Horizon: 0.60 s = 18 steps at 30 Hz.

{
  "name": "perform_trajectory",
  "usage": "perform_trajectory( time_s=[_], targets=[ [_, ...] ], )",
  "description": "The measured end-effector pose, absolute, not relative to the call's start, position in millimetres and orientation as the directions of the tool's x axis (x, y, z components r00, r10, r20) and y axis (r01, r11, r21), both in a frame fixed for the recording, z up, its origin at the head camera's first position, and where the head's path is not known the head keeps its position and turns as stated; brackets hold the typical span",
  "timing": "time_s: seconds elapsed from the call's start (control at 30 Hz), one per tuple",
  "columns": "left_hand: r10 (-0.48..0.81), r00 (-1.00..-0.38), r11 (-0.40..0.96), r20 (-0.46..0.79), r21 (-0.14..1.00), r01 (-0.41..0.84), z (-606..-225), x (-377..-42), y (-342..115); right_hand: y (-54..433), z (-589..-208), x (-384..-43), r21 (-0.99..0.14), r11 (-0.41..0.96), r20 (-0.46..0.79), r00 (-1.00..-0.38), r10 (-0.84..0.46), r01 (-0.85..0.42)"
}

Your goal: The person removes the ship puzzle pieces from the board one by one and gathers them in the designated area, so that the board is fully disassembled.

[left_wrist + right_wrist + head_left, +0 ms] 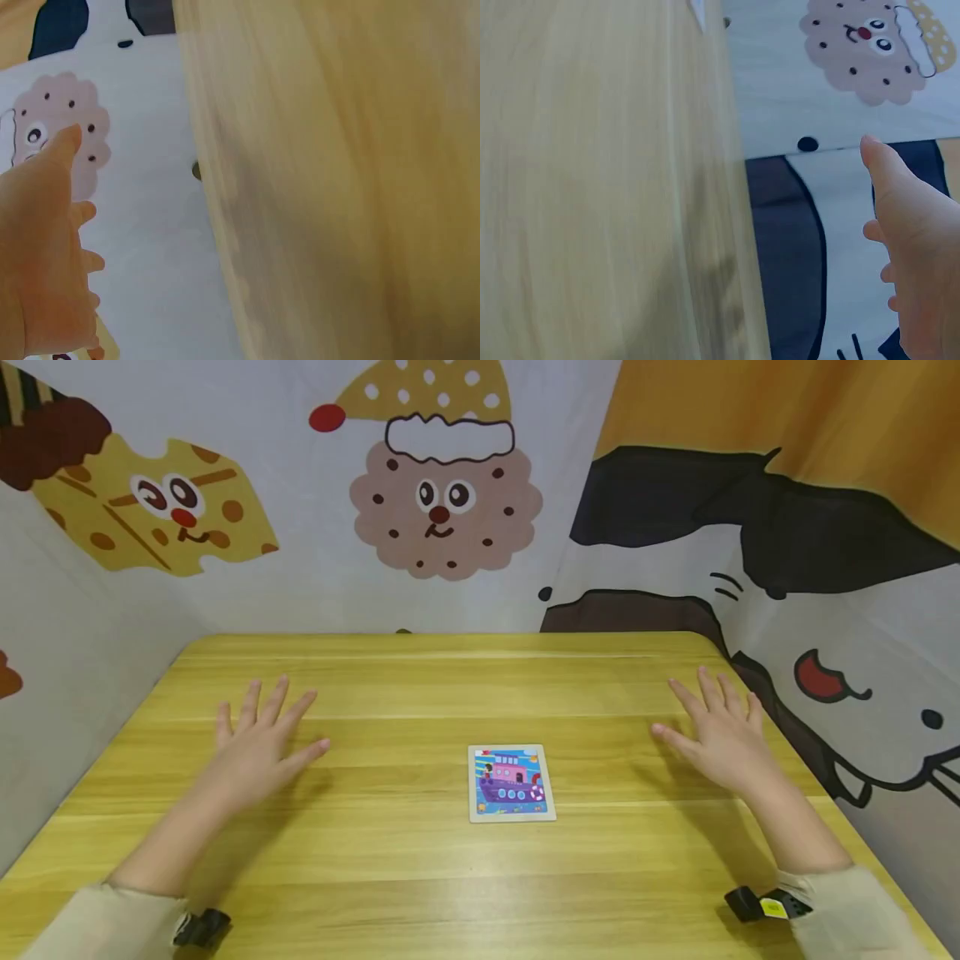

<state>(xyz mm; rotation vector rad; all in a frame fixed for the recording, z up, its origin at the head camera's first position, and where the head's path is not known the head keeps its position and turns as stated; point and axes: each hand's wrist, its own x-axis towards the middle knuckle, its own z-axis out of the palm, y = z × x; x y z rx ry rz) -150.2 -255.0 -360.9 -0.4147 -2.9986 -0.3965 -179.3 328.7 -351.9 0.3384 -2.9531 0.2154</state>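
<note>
A small square picture puzzle (512,783) with a pale border and a purple and pink boat on blue lies near the middle of the table. My left hand (258,756) is held over the table's left side, fingers spread and straight, holding nothing. Over the right side my right hand (723,735) is spread the same way, also holding nothing. Both hands stand apart from the puzzle. In the left wrist view the left hand (45,255) shows thumb and fingertips; the right wrist view shows the right hand (919,247) likewise.
The wood-grain table (375,877) has rounded far corners. Behind it hangs a printed cloth (292,593) with cartoon figures, running along the sides too. Each sleeve bears a dark strapped device, such as the right wrist device (768,904).
</note>
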Motion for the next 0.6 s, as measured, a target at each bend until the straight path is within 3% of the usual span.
perform_trajectory(
  time_s=[0.6],
  targets=[
    [0.321,-0.919,0.753,0.229,0.527,0.395,-374,-153,-202,279,-355,-163,-0.239,0.900,0.324,-0.904,-0.280,-0.365]
  ],
)
